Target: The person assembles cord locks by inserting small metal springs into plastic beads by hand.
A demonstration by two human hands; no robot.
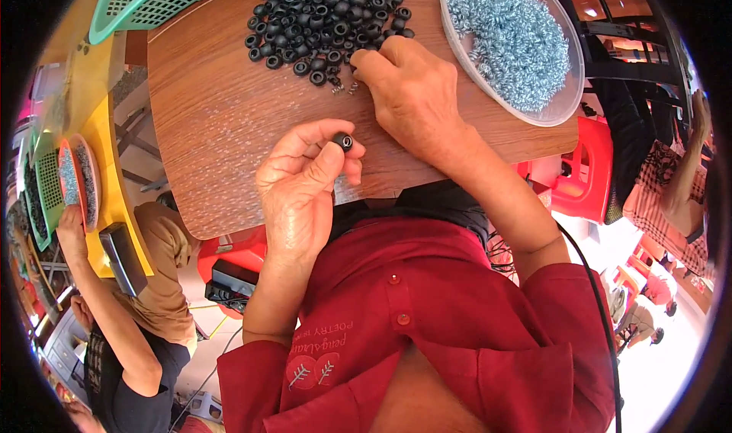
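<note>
My left hand [296,185] is closed, pinching one small round black plastic piece [343,141] between thumb and fingers over the near part of the table. A shiny metal coil shows in that piece's opening. My right hand [412,90] reaches to the near edge of a heap of black hollow round pieces [328,17]. Its fingers are drawn together, and what sits at their tips is mostly hidden. Just left of those fingertips lie a few tiny loose springs [352,88]. A clear round tub [566,101] of small silvery-blue springs [515,40] stands to the right of the heap.
A green mesh basket [126,14] stands at the table's far left. The brown wooden table [221,128] ends just before my body. Red stools [583,170] flank me. At left, another person's hand [72,235] touches a tub at a yellow table [110,158].
</note>
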